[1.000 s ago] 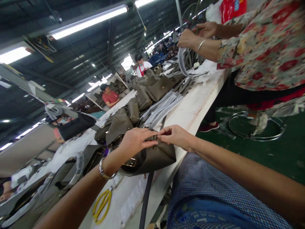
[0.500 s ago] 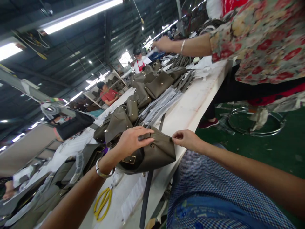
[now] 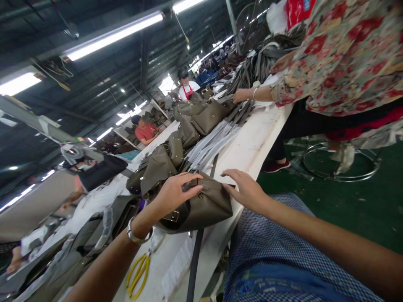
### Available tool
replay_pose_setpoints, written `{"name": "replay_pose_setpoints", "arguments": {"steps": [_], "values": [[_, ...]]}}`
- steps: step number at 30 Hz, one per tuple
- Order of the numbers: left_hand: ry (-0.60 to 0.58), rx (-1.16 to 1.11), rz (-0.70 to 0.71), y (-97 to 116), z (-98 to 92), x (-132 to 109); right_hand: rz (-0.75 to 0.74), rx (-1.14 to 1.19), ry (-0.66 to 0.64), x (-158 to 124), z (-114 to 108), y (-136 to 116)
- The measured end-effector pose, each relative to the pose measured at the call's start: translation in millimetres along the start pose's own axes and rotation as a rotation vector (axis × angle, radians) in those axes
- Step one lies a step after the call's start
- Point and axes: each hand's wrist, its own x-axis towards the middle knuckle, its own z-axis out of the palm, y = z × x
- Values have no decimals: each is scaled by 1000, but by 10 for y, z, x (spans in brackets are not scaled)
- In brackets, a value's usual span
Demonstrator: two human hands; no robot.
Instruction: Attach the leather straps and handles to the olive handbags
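Note:
An olive-grey handbag with gold fittings lies on its side on the white table in front of me. My left hand is closed on its upper edge, pinching a dark strap piece between thumb and fingers. At the bag's right end, my right hand is open, thumb and fingers apart, with the thumb close to the bag's corner; whether it touches I cannot tell. A long dark strap runs out from under the bag toward the table's near edge.
Yellow-handled scissors lie at the lower left on the table. More handbags and wrapped straps are heaped beyond. A co-worker in a floral sleeve reaches over the table at right, near a metal stool.
My right hand has gone from a pinch at the bag's corner to spread fingers. The left hand keeps its grip. The co-worker's arm has lowered toward the heaped bags.

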Motion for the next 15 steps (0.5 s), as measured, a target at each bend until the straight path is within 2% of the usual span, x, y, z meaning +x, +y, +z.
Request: {"name": "replay_pose_setpoints", "arguments": {"steps": [2, 3, 5, 8, 11, 15], "values": [[25, -52, -58, 36, 26, -9, -123, 94, 37, 34, 27, -205], [34, -87, -97, 47, 40, -13, -130, 147, 37, 55, 48, -287], [31, -168, -172, 52, 66, -17, -91, 245, 27, 98, 103, -387], [-15, -265, -238, 33, 89, -16, 2, 407, -14, 134, 200, -395], [-47, -308, -270, 26, 95, -11, 113, 558, -55, 126, 274, -351], [-26, -303, -272, 47, 100, 0, 191, 646, -50, 98, 298, -352]]}}
